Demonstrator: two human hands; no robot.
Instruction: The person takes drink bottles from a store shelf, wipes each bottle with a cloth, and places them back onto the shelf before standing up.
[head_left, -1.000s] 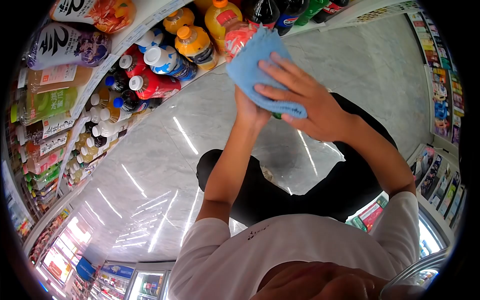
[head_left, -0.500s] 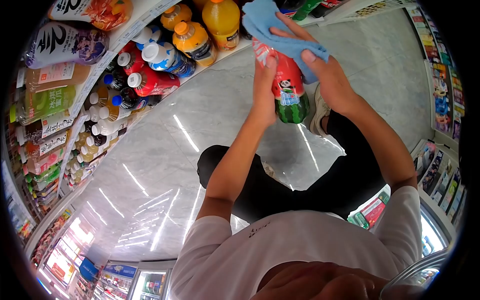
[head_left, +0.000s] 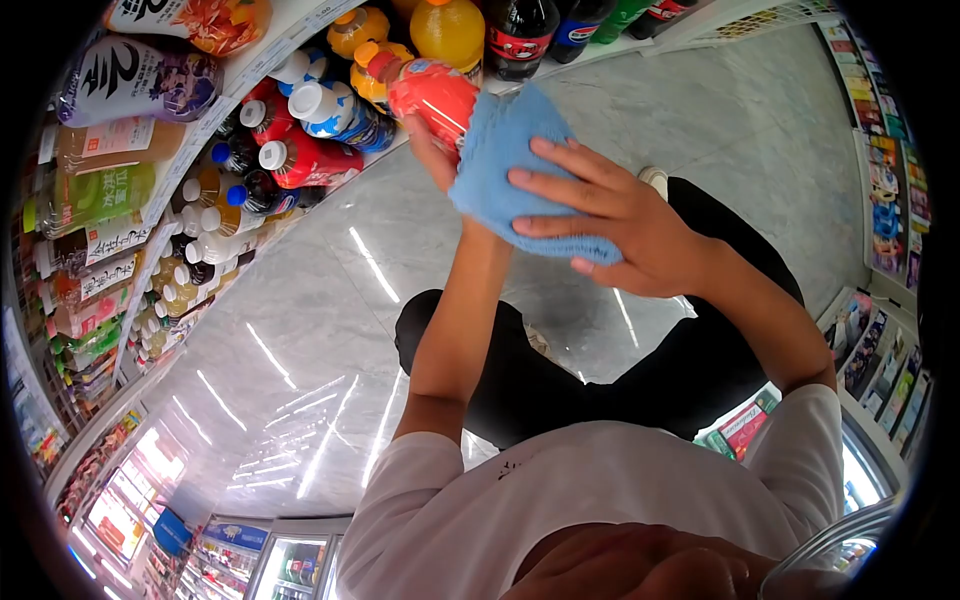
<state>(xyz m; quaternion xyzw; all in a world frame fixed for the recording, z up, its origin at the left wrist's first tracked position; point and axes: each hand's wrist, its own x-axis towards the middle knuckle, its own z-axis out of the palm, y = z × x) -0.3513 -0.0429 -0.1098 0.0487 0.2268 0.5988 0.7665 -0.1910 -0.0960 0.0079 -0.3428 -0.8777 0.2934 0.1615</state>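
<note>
My left hand grips a red drink bottle, tilted with its red cap up and to the left, near the shelf. Over the bottle's lower part lies a light blue cloth, which hides the watermelon-print base and part of my left hand. My right hand presses the cloth against the bottle, its fingers spread across the cloth's surface.
Shelves of drinks run along the left and top, with orange juice bottles, a cola bottle and white-capped bottles close to my hands. Below is the grey tiled floor. Small packaged goods hang at the right.
The bottle has tipped over to the left, its cap now toward the shelf. The cloth has moved from its upper end to its lower end, with my right hand spread over it.
</note>
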